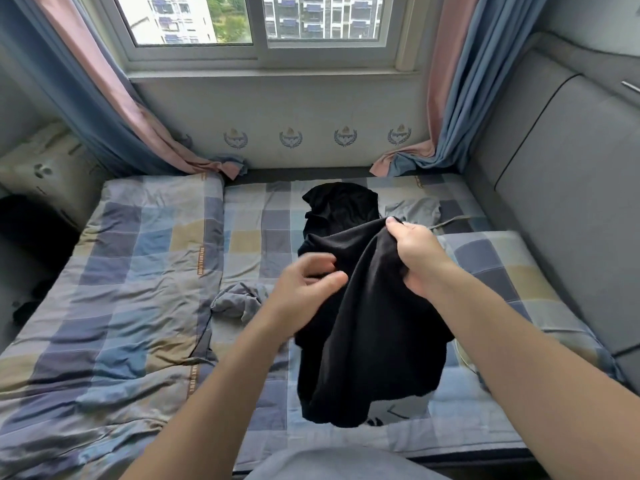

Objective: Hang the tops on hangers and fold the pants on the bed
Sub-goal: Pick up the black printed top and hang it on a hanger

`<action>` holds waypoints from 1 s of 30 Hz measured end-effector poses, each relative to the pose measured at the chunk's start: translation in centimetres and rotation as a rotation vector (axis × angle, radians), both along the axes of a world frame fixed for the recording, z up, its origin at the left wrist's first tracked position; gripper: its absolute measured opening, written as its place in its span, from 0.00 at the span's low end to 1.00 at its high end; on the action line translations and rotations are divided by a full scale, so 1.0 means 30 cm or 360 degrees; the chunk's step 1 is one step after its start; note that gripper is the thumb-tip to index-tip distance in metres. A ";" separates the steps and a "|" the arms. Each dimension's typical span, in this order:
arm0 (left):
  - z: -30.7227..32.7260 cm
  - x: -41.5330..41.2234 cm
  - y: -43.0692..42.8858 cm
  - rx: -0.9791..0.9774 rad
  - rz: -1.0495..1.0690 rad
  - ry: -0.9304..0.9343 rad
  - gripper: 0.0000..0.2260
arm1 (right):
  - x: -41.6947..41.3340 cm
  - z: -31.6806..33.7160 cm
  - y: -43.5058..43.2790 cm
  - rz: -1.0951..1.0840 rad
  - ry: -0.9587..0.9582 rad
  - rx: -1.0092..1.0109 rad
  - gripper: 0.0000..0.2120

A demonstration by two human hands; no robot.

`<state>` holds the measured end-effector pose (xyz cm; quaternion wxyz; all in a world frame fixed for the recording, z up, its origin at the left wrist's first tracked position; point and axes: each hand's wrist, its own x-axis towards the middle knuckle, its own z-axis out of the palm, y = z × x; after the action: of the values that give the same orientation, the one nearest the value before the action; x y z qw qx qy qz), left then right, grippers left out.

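A black garment hangs bunched above the bed. My right hand grips its upper edge and holds it up. My left hand is blurred, fingers curled against the cloth's left side; whether it grips is unclear. Another black garment lies crumpled further back on the bed. A grey garment with a drawstring lies beside it on the right. A small grey crumpled piece rests left of my left wrist. No hanger is in sight.
A checked quilt covers the bed's left half. A grey padded headboard runs along the right. Curtains drape onto the bed's far corners under the window. A pale round object peeks out under my right forearm.
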<state>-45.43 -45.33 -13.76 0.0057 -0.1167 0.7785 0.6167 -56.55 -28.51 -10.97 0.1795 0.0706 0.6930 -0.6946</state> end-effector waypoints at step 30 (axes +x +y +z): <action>0.031 -0.074 0.013 0.1118 0.0530 -0.0113 0.09 | 0.282 -0.255 0.103 0.0321 -0.0181 0.0166 0.10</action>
<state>-47.65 -44.95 -12.84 -0.0278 -0.2537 0.4896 0.8337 -48.08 -25.41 -18.61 0.2835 0.0492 0.7205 -0.6310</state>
